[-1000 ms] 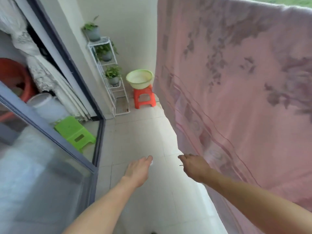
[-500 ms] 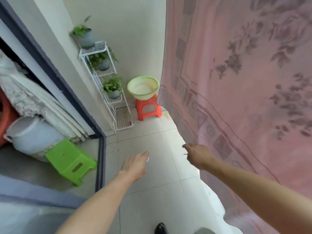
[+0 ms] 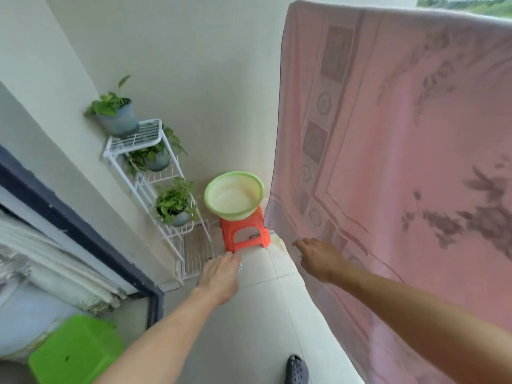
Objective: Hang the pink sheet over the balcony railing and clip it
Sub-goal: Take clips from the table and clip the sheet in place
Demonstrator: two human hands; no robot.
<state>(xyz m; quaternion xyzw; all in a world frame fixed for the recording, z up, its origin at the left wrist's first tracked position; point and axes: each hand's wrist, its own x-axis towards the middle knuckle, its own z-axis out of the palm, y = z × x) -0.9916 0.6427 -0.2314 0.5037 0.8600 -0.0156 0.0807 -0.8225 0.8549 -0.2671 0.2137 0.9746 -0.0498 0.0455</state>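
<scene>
The pink flowered sheet [image 3: 401,151] hangs over the balcony railing on the right, and the rail itself is hidden beneath it. Its lower left corner hangs just above the orange stool. My right hand [image 3: 318,259] reaches forward beside the sheet's lower edge, fingers curled, with a thin metal bit of a clip [image 3: 300,256] showing at its side. My left hand [image 3: 221,278] is stretched out over the floor, back up, fingers curled under. A small white clip [image 3: 240,266] peeks out from beneath them.
A green basin [image 3: 234,195] sits on an orange stool [image 3: 245,234] against the far wall. A white wire rack [image 3: 155,173] with three potted plants stands to its left. A green stool [image 3: 74,353] and the sliding door frame [image 3: 83,231] are at left. My shoe [image 3: 296,370] is on the tiled floor.
The view has moved forward and up toward the far wall. Both hands have reached farther ahead, the right one now near the sheet's lower corner.
</scene>
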